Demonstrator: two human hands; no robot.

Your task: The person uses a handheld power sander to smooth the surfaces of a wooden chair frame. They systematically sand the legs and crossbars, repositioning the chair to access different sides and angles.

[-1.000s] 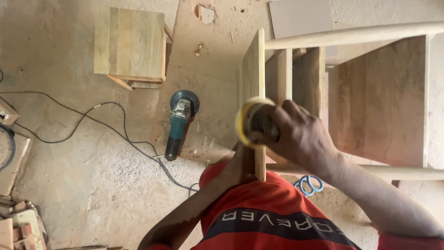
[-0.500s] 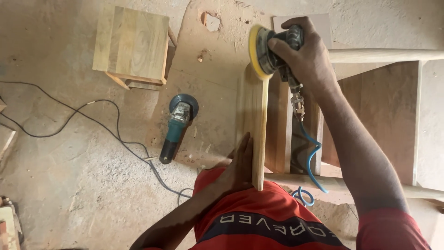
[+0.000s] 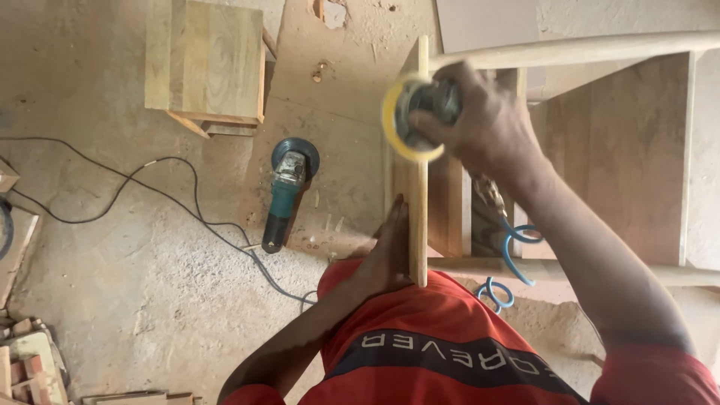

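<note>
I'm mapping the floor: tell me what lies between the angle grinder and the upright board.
Head view: only bare dusty floor separates the angle grinder from the upright board; nothing lies there.

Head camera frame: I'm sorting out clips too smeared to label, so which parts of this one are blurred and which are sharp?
In the head view, the sander and the right hand gripping it are smeared by motion, the yellow disc a streak; the left hand on the upright board, the grinder and the cable on the floor are sharp; light is soft and even, without glare.

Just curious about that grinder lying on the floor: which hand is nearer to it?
Left. The left hand rests against the board, just right of the angle grinder; the right hand is farther right.
</note>
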